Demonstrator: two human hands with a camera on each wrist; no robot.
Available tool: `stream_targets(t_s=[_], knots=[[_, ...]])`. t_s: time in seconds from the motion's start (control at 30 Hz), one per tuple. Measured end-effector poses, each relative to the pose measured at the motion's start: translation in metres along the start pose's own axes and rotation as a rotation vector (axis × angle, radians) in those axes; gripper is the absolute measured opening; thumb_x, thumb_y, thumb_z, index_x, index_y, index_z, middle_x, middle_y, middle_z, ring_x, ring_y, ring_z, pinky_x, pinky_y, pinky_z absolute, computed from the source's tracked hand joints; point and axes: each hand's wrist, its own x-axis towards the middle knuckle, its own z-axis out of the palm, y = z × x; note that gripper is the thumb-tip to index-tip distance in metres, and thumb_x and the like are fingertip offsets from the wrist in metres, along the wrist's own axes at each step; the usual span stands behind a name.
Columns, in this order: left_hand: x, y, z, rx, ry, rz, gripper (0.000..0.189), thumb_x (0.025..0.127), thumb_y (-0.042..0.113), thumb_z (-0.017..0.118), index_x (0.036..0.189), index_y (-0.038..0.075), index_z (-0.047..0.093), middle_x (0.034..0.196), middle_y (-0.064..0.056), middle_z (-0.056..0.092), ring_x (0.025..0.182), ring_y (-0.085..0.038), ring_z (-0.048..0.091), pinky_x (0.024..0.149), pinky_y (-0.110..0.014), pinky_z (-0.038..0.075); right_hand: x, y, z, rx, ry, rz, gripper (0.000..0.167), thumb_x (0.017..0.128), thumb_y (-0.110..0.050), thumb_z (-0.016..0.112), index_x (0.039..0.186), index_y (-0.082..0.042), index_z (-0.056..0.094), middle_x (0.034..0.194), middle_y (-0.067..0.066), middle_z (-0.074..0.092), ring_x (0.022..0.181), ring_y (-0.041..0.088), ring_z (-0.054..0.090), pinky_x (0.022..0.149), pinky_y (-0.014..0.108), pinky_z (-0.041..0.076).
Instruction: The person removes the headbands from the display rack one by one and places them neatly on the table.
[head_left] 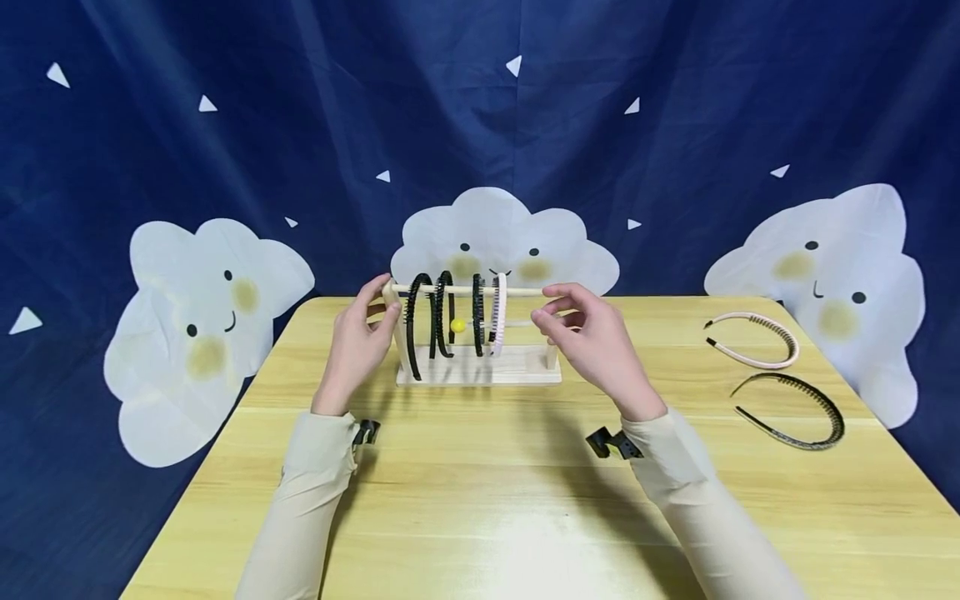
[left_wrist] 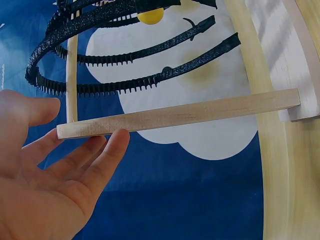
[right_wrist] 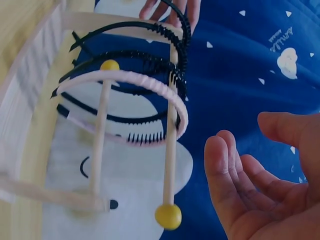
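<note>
Touching rack [head_left: 525,368] before "smile"-lettered curtain [right_wrist: 240,65]

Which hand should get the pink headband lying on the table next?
Probably the right hand: it looks empty and is nearer that pink headband. The left hand is farther away, touching the wooden rack.

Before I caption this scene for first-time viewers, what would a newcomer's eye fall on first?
Probably the wooden rack between the left hand and right hand, hung with black headbands and one pale pink headband. Next, perhaps, the loose pale headband and dark headband at the table's right. Behind everything, big smiling clouds stand out on a navy curtain.
</note>
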Motion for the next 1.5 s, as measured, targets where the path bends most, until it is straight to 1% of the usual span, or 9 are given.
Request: stream_targets(t_s=[0.17,0.3,0.4,0.53,0.63,0.73,1.07,1.3,1.5], knots=[[0.000,0.000,0.001,0.001,-0.001,0.005,0.049,0.104,0.016,0.060,0.151,0.010,0.049,0.137,-0.018,0.062,0.119,-0.033,0.066,0.094,-0.045,0.060,0.014,-0.004,0.013,0.033,-0.010,-0.008,0.037,0.097,-0.026,0.072,0.131,-0.013,0.064,0.106,0.007,0.071,0.087,0.026,0.072,0.068,0.030,0.060],[0.000,0.000,0.001,-0.003,0.001,0.004,0.049,0.104,0.015,0.060,0.151,0.010,0.049,0.137,-0.018,0.062,0.118,-0.034,0.066,0.094,-0.045,0.061,0.023,-0.001,0.022,0.038,-0.019,0.002,0.038,0.097,-0.025,0.072,0.131,-0.011,0.063,0.106,0.008,0.070,0.087,0.025,0.071,0.070,0.031,0.062],[0.000,0.000,0.000,-0.010,0.002,0.000,0.048,0.104,0.015,0.060,0.151,0.010,0.049,0.138,-0.018,0.062,0.118,-0.035,0.066,0.094,-0.046,0.061,0.029,0.001,0.028,0.039,-0.017,0.017,0.038,0.097,-0.025,0.072,0.131,-0.011,0.062,0.106,0.008,0.070,0.086,0.024,0.071,0.068,0.033,0.061],[0.000,0.000,0.000,-0.011,0.002,-0.003,0.048,0.104,0.015,0.060,0.151,0.011,0.049,0.139,-0.018,0.062,0.118,-0.035,0.066,0.094,-0.047,0.060,0.034,0.004,0.035,0.042,-0.022,0.027,0.038,0.097,-0.024,0.072,0.131,-0.012,0.061,0.106,0.007,0.071,0.090,0.029,0.072,0.069,0.033,0.062],[0.000,0.000,0.000,-0.009,0.003,-0.001,0.048,0.104,0.015,0.060,0.151,0.011,0.049,0.138,-0.018,0.062,0.118,-0.035,0.066,0.094,-0.047,0.061,0.036,0.004,0.040,0.048,-0.027,0.036,0.039,0.097,-0.023,0.072,0.132,-0.011,0.060,0.108,0.008,0.071,0.093,0.030,0.071,0.072,0.033,0.063],[0.000,0.000,0.000,-0.011,0.003,0.004,0.048,0.104,0.015,0.060,0.150,0.010,0.050,0.137,-0.018,0.062,0.118,-0.035,0.066,0.093,-0.047,0.061,0.038,0.003,0.044,0.056,-0.023,0.050,0.041,0.096,-0.023,0.073,0.132,-0.010,0.059,0.109,0.008,0.070,0.093,0.029,0.070,0.073,0.033,0.064],[0.000,-0.001,0.000,-0.005,0.006,0.013,0.048,0.104,0.015,0.060,0.151,0.010,0.049,0.138,-0.018,0.061,0.117,-0.036,0.066,0.093,-0.047,0.061,0.042,0.007,0.053,0.071,0.002,0.056,0.042,0.094,-0.022,0.075,0.130,-0.009,0.057,0.106,0.009,0.068,0.085,0.024,0.068,0.068,0.032,0.063],[0.000,-0.001,0.000,-0.004,0.005,0.016,0.049,0.104,0.016,0.060,0.151,0.010,0.049,0.138,-0.019,0.061,0.118,-0.036,0.066,0.093,-0.047,0.061,0.044,0.008,0.058,0.066,0.005,0.064,0.045,0.094,-0.020,0.075,0.133,-0.008,0.056,0.106,0.011,0.068,0.084,0.023,0.068,0.067,0.031,0.063],[0.000,-0.001,0.000,-0.008,0.002,0.018,0.049,0.104,0.016,0.060,0.151,0.010,0.049,0.138,-0.018,0.062,0.118,-0.035,0.067,0.093,-0.047,0.061,0.046,0.009,0.060,0.081,0.005,0.072,0.043,0.094,-0.017,0.075,0.131,-0.007,0.057,0.104,0.011,0.067,0.080,0.022,0.068,0.068,0.034,0.064]])
